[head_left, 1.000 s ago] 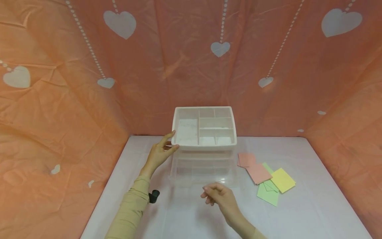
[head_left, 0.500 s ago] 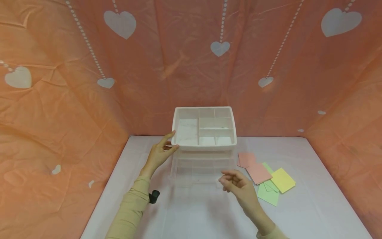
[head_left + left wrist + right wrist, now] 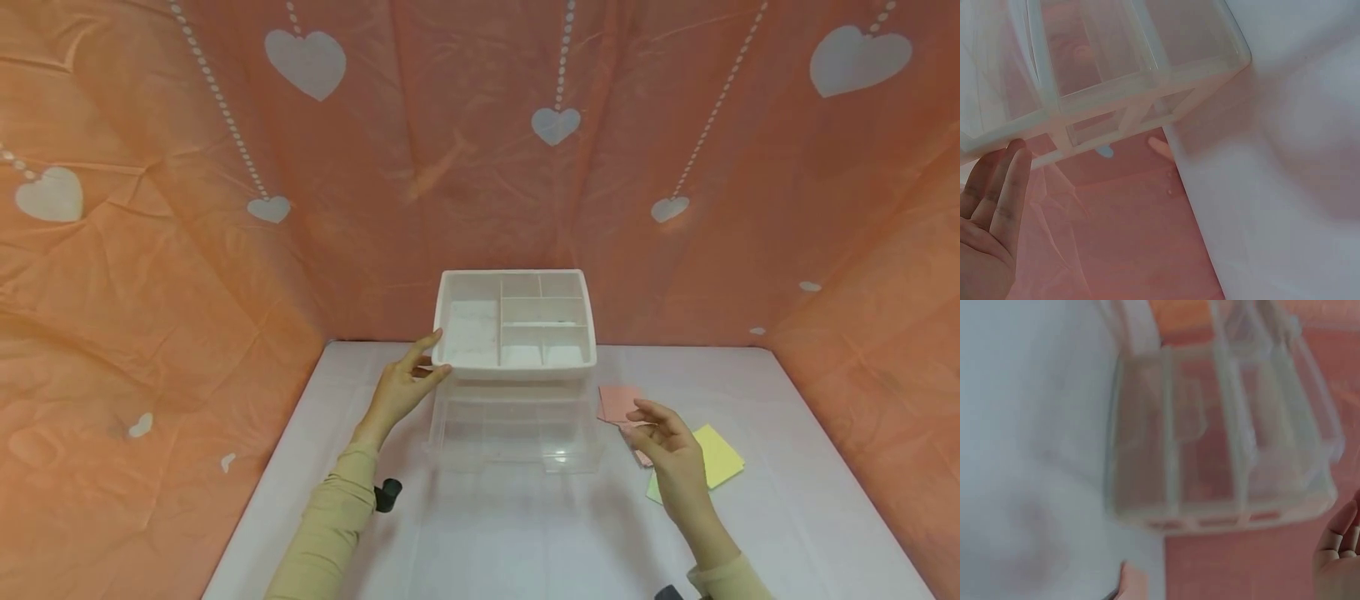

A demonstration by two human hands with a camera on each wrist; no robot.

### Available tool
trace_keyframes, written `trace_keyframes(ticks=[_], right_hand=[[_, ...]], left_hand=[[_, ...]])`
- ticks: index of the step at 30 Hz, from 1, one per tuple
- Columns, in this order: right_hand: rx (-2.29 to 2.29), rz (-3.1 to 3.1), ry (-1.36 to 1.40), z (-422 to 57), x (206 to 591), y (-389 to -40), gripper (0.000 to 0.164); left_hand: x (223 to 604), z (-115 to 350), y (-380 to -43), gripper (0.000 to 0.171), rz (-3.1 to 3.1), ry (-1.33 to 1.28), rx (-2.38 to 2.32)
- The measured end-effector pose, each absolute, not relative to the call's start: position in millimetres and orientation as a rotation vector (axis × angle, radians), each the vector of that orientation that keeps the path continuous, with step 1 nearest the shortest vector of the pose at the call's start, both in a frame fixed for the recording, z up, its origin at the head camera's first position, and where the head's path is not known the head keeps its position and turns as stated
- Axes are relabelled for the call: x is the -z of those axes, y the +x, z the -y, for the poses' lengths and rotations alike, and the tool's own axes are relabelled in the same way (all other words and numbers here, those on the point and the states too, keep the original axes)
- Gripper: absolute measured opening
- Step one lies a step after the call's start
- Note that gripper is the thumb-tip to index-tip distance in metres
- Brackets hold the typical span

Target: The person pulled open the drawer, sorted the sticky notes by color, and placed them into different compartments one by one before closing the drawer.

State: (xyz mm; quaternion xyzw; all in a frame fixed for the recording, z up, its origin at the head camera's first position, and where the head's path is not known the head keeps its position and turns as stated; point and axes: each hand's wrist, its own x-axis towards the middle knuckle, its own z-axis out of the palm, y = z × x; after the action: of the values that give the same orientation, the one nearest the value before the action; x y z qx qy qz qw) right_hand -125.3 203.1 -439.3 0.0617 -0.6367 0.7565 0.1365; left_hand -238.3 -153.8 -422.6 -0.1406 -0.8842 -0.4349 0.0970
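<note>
A white plastic drawer unit (image 3: 513,372) with clear drawers and a divided top tray stands at the back middle of the table. Toward the front, a clear drawer (image 3: 517,437) sticks out below the tray. My left hand (image 3: 397,392) rests at the unit's front left corner, thumb at the front rim; in the left wrist view its straight fingers (image 3: 1009,194) touch the side frame. Loosely curled and holding nothing, my right hand (image 3: 671,450) hovers over a pile of paper: pink sheets (image 3: 618,403), a yellow pad (image 3: 720,457) and a green piece (image 3: 655,489), partly hidden by the hand.
White cloth (image 3: 525,542) covers the table. Behind the unit hangs an orange curtain (image 3: 487,192) with white hearts, and it closes off both sides too. Black camera parts (image 3: 387,495) show beside the left sleeve.
My right hand has moved from in front of the drawer to the right and away from me, over the paper pile. The left hand stays at the unit's corner.
</note>
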Motion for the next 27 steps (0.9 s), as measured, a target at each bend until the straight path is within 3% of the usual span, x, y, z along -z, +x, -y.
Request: trace_keyframes(ticks=[13,19,27], right_hand=[[-2.08,2.141,-0.305,-266.5,491.4,-152.2,0.044],[-1.938,2.358,-0.573,-284.8,513.3,-159.1,0.063],[-1.8,2.528,-0.67,-290.2,533.9,-160.3,0.068]], left_hand=[[423.4,154.5,-238.1,0.057,2.618,-0.422,1.299],[424.0,154.2,-238.5,0.057,2.602,-0.434,1.3],[425.3,154.5,-238.5,0.058,2.61,-0.435,1.284]])
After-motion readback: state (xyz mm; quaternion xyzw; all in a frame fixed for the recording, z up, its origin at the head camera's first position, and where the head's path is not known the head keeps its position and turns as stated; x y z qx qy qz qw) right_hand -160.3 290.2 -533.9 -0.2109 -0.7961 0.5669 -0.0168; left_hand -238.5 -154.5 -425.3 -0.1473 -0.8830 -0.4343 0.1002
